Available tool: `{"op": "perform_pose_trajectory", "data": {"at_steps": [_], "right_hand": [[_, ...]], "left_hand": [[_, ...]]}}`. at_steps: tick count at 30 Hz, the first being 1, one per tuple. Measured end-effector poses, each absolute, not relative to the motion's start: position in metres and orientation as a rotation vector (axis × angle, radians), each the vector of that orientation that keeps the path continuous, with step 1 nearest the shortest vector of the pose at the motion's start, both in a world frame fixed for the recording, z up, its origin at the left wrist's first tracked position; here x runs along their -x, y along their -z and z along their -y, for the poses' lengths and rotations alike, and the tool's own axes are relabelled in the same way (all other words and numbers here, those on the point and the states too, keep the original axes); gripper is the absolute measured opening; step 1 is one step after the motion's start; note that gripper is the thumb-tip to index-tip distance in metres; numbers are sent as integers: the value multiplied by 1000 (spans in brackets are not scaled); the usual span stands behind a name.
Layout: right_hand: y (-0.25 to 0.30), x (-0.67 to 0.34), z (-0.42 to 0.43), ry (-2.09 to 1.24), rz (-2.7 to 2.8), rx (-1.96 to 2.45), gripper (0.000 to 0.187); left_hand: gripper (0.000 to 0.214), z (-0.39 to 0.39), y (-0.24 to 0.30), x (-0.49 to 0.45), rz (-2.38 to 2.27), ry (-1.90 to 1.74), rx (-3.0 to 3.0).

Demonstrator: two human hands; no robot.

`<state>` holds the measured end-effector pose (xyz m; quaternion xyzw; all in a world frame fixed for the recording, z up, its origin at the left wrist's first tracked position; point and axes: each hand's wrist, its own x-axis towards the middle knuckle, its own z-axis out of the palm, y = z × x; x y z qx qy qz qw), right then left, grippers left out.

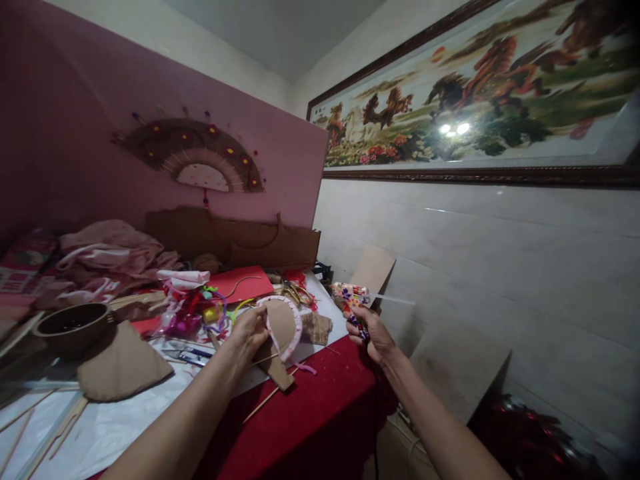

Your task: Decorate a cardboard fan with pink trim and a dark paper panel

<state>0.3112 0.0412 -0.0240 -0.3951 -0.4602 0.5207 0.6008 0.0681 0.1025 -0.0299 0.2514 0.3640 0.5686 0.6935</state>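
My left hand (251, 331) is closed on the left edge of a rounded cardboard fan (283, 327), whose curved rim is wrapped in a pale pink and white strip. A flat cardboard handle (281, 375) reaches down from it over the red cloth. My right hand (373, 333) grips a flower-patterned hot glue gun (353, 293) off the table's right edge, apart from the fan. From the gun's back end a clear glue stick (395, 300) sticks out to the right. By the handle lie a thin wooden stick (263, 402) and a purple fuzzy stem (307, 367).
Left of my arm lie a cardboard sector (123, 363), a dark bowl (75, 327) and a blue utility knife (193, 355). Behind are scissors (295, 292), red paper (240, 283) and crumpled pink fabric (110, 250). A pink board (290, 153) bears a decorated fan (195, 150).
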Motion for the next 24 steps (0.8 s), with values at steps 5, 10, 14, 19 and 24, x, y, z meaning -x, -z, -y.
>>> {"op": "perform_pose_trajectory", "data": {"at_steps": [5, 10, 14, 19, 24], "right_hand": [[7, -291, -23, -1294, 1026, 809, 28], [-6, -260, 4, -1554, 1029, 735, 22], [-8, -224, 24, -1580, 1125, 779, 19], [-4, -179, 31, -1340, 1407, 917, 18], [-5, -162, 23, -1152, 1552, 1066, 27]], "left_hand": [[24, -94, 8, -58, -940, -1290, -633], [11, -65, -8, -31, -974, -1333, -805], [20, -28, -4, -7, -968, -1334, -938], [25, -3, 4, 4, -985, -1370, -1070], [27, 1, 1, 1, -987, -1384, -1087]]}}
